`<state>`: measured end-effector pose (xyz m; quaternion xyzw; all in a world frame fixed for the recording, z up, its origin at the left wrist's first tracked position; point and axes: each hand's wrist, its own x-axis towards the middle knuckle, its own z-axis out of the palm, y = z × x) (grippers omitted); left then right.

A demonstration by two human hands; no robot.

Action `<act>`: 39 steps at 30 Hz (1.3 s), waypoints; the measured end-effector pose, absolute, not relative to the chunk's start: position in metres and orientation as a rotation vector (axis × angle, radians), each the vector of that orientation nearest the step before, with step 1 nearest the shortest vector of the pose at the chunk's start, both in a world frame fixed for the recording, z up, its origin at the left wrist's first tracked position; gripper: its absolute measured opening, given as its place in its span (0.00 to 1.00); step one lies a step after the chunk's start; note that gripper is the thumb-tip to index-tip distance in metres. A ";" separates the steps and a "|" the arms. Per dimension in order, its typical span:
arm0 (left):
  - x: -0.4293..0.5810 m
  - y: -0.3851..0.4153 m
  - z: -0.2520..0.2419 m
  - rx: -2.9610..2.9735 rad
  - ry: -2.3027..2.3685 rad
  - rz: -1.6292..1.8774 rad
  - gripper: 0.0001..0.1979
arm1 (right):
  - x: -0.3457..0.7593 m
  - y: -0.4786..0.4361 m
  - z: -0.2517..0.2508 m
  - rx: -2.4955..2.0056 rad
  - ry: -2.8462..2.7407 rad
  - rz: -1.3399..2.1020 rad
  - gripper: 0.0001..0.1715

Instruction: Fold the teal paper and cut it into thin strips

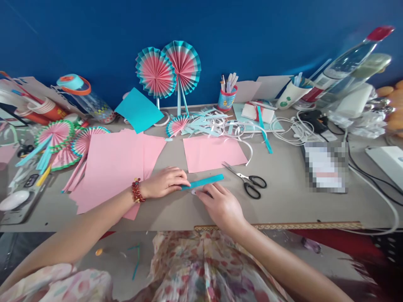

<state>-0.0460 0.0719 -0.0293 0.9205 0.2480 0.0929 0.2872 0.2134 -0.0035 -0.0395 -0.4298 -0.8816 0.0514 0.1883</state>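
Note:
A narrow blue paper strip [206,181] lies on the table in front of me, slanting up slightly to the right. My left hand [165,182], with a red bead bracelet at the wrist, has its fingers closed together on the strip's left end. Just below the strip, my right hand [222,205] is closed in a pinch, its fingertips beside a small whitish bit too small to name. Black-handled scissors [248,180] lie partly open to the right of that hand. Pink paper sheets [116,163] spread out under my left wrist, and another pink sheet [212,153] lies beyond the strip.
Pleated paper fans [181,67] stand against the blue wall; more fans [56,136] lie at left. Paper offcuts [214,121] heap at the back, near a pen cup [226,98]. A phone [325,167], cables [362,167] and a large bottle [346,58] are on the right.

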 end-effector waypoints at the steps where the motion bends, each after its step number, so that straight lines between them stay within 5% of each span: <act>1: -0.046 0.072 -0.029 2.457 0.661 0.245 0.17 | 0.213 -0.004 -0.039 -1.209 -2.479 0.143 0.11; 39: -0.042 0.070 -0.033 2.410 0.707 0.321 0.17 | 0.209 -0.003 -0.039 -1.199 -2.494 0.201 0.14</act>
